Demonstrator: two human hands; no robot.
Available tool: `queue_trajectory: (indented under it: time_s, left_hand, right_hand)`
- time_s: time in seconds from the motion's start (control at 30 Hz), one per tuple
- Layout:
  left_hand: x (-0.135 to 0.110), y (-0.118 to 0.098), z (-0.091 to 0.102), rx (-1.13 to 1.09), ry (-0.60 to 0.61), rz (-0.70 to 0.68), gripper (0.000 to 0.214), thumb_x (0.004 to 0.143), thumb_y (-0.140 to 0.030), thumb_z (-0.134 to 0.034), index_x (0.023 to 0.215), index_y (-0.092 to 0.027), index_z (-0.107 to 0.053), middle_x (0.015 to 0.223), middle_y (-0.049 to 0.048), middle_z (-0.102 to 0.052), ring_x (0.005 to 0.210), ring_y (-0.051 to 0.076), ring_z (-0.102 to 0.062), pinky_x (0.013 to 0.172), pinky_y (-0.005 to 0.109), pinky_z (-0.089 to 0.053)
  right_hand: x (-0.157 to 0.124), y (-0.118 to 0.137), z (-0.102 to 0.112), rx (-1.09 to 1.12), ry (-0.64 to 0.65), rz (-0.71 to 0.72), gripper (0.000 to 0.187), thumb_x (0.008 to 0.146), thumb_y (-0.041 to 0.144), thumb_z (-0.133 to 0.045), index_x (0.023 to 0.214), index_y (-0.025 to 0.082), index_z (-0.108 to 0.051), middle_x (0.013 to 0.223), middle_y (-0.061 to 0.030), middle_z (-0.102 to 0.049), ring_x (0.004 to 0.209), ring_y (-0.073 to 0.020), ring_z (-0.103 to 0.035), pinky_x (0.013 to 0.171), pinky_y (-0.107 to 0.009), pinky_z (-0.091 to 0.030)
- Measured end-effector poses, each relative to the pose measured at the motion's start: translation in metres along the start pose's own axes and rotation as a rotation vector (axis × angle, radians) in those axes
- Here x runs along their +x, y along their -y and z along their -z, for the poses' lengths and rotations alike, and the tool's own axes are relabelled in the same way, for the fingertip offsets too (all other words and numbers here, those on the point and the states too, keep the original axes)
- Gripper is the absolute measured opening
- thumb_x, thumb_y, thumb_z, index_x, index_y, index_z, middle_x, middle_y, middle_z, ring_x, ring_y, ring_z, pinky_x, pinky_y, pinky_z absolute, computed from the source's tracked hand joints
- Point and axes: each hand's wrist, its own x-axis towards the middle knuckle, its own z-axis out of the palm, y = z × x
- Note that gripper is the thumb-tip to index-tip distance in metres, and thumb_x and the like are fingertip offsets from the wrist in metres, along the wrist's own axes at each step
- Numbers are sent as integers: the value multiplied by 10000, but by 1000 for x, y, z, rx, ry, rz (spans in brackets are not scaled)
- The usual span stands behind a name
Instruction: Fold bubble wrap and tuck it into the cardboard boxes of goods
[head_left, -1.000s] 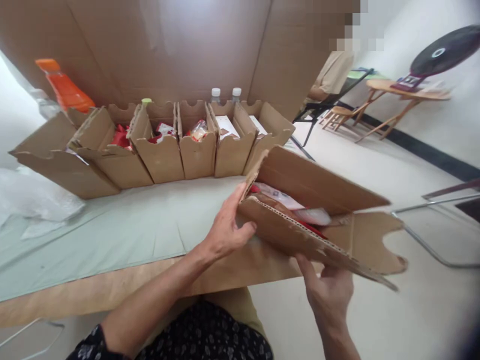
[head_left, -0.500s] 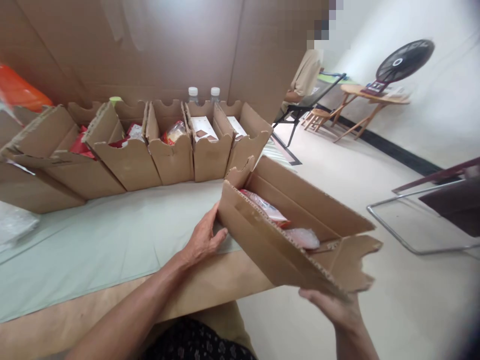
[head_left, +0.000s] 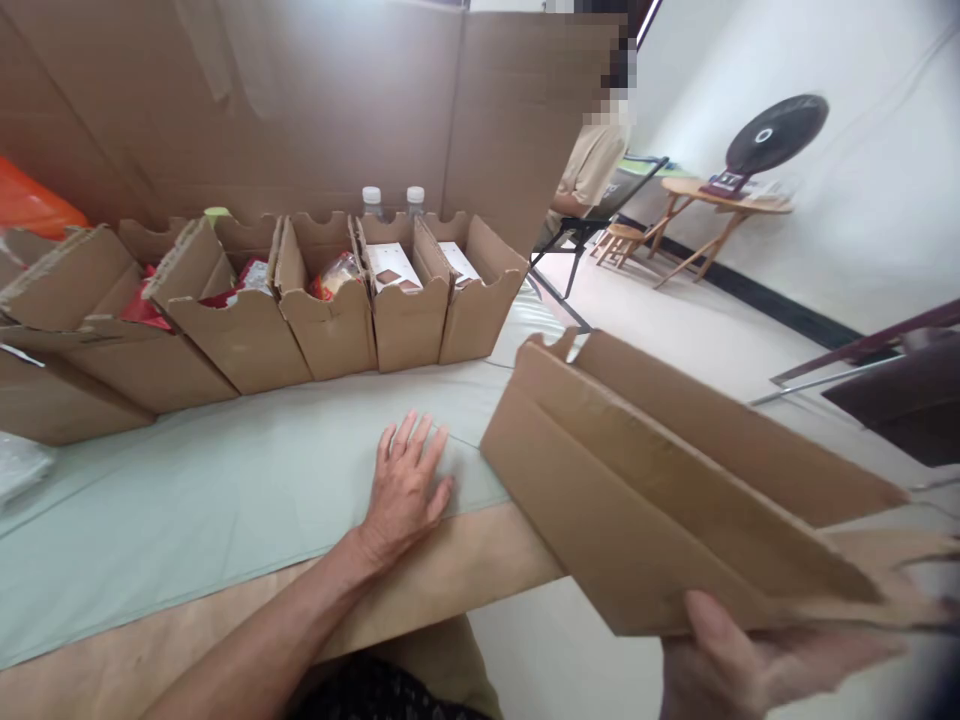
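Seemingly a box-shifting step; right hand has thumb against the near side, fingers under the cardboard box at the table's right edge; left hand, fingers spread, at the green cloth; next move calls for steady support.

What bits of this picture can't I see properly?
In the head view:
- The inside of the box in the right hand: mostly hidden by its own near side.
- That box's far end: blurred and cut off by the right edge.
- The lower parts of the white-capped bottles: hidden by the row of boxes.
- The orange thing: cut off by the left edge.
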Motion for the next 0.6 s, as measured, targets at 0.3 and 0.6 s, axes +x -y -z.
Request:
queue_trajectory:
  time_s: [0.3,0.6]
  left_hand:
    - [4,-11,7,86,369,-69,598,1016,-499,-542,1543,-218,-518,1674,206,-410,1563,471,-338,1217,793,-223]
    - [2,-8,-1,69,338,-67,602,1002,-547,-558,1531,-261,-535,1676,188,-414,1558,458,-354,1219,781,-231]
  right_hand:
    - [106,-61,-91,88,-19,325,1088,788,501,-825,1631,139,-240,1486,-227,-480,1443,-432,-485,1215,-635,-360]
    - [123,-144,-193,-243,276,139,1193,740,704,-733,1620,99,-201,1635,-260,-315,1566,-411,-289,1283,-622,-238]
